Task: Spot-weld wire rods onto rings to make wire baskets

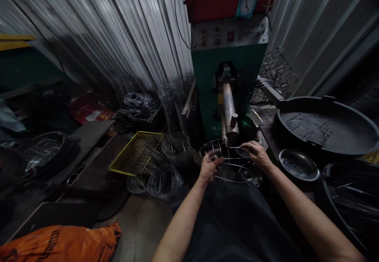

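A round wire frame [229, 180] lies in front of me, below the metal arm [229, 104] of a green machine [204, 68]. My left hand [211, 163] is closed on the left side of this frame, fingers curled around its wires. My right hand [257, 154] pinches a short thin metal rod [236, 147], whose far end reaches close under the tip of the machine's arm. Whether the rod touches the tip or the frame I cannot tell.
At right stand a large black round tray [349, 143] with wire pieces, a small metal bowl [299, 164] of short rods and a dark tub [328, 175]. To the left are a yellow wire basket [118, 159], several wire coils [165, 181] and an orange sack [65, 242].
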Demonstrator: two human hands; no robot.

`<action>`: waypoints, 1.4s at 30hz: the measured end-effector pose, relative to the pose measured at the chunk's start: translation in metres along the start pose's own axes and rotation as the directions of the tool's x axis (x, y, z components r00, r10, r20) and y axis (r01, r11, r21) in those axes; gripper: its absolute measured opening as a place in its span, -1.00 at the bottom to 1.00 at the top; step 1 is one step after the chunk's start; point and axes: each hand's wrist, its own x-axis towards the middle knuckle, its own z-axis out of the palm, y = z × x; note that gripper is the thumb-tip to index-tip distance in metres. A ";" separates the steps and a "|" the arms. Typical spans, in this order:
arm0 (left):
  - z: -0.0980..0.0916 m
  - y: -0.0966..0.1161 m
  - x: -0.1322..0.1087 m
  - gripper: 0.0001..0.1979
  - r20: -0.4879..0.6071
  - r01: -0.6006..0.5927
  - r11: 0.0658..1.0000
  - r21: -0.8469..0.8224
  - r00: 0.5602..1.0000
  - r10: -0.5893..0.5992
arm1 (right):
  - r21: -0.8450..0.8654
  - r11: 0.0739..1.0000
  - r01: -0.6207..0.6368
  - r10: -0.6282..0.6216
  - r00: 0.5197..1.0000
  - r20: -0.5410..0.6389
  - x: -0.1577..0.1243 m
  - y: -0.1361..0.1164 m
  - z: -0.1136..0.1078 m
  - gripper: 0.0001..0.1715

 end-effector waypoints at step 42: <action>0.000 0.001 -0.001 -0.52 -0.007 0.004 1.000 -0.014 1.000 -0.004 | 0.033 0.999 0.000 -0.001 1.000 0.026 0.000 0.004 0.000 -0.78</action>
